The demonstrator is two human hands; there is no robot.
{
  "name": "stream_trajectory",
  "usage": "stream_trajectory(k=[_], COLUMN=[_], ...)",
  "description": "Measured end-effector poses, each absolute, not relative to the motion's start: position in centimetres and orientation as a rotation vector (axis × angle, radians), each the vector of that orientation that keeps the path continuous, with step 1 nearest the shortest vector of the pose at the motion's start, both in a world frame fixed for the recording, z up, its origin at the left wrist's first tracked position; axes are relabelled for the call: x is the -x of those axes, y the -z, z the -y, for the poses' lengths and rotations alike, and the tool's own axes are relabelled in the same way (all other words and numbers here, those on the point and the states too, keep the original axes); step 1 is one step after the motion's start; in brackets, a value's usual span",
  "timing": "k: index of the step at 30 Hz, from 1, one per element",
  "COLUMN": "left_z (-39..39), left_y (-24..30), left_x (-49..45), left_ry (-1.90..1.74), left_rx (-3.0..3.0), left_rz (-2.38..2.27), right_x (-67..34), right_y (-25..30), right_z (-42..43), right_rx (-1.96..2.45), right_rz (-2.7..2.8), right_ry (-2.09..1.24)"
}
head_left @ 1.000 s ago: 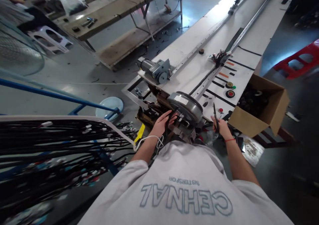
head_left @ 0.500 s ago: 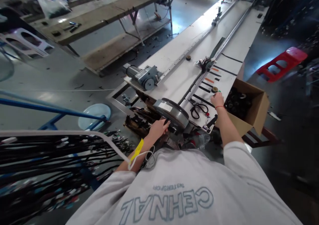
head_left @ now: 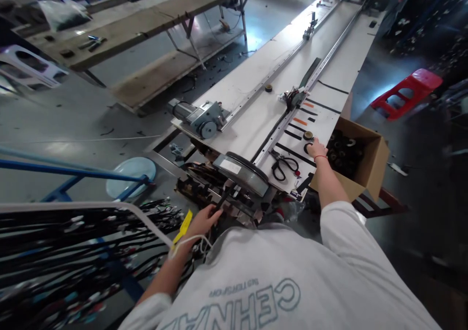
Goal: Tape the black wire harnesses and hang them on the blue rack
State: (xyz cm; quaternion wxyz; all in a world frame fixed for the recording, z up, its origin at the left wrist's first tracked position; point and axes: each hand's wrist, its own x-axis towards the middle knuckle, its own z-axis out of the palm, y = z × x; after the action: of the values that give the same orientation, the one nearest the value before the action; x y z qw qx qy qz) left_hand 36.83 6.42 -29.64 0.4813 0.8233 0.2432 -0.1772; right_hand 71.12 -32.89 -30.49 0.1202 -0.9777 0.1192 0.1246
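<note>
My left hand [head_left: 204, 220] is closed, thumb against fingers, on the end of a black cable [head_left: 225, 196] that runs up toward the large round drum [head_left: 241, 173] at the near end of the table. My right hand [head_left: 318, 148] is at the table's right edge, its fingers closed on a black ring that looks like a tape roll [head_left: 307, 147]. Right behind it lies a brown-centred tape roll [head_left: 308, 135]. Black-handled scissors [head_left: 281, 168] lie between the drum and my right hand. Black strips [head_left: 292, 134] and orange strips [head_left: 300, 121] are stuck along the table.
The long white table [head_left: 252, 106] carries a metal rail [head_left: 321, 67] and a motor unit [head_left: 204, 123]. A cardboard box [head_left: 376, 159] of dark rolls stands at the right, a red stool [head_left: 409, 93] beyond. Bundled cables [head_left: 91, 257] hang on a blue frame [head_left: 73, 169] at the left.
My left hand has moved down and left, away from the drum, with the black cable stretched behind it. My right hand has come slightly nearer, and a black ring now shows at its fingers.
</note>
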Motion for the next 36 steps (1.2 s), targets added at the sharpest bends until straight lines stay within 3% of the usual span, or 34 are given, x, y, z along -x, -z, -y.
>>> stream_trajectory(k=[4, 7, 15, 19, 22, 28, 33, 36], left_z=[-8.6, -8.3, -5.0, -4.4, -4.2, -4.2, -4.1, -3.9], left_y=[27.9, 27.5, 27.2, 27.5, 28.4, 29.7, 29.5, 29.5], left_x=[-35.5, -35.6, -36.0, -36.9, -37.4, -37.7, -37.6, -37.5], left_ry=[0.584, 0.763, 0.442, 0.379, 0.324, 0.314, 0.376, 0.37], left_rx=[-1.628, -1.662, -1.717, -1.614, -1.54, -1.675, -1.742, -1.747], left_rz=[-0.559, -0.441, -0.545, -0.51, -0.546, -0.542, -0.504, -0.497], right_x=[-71.2, -71.1, -70.8, -65.7, -59.0, -53.2, -62.2, -67.7], right_y=[30.4, 30.4, 29.3, 29.7, 31.8, 34.3, 31.7, 30.7], right_z=[32.9, 32.7, 32.1, 28.7, 24.8, 21.3, 27.8, 31.8], right_rx=[2.86, 2.863, 2.853, 2.834, 2.701, 2.61, 2.746, 2.801], right_rz=[-0.343, -0.357, -0.34, 0.179, 0.573, 0.443, -0.091, -0.316], right_ry=[-0.388, -0.403, -0.375, -0.069, -0.068, -0.044, 0.133, -0.005])
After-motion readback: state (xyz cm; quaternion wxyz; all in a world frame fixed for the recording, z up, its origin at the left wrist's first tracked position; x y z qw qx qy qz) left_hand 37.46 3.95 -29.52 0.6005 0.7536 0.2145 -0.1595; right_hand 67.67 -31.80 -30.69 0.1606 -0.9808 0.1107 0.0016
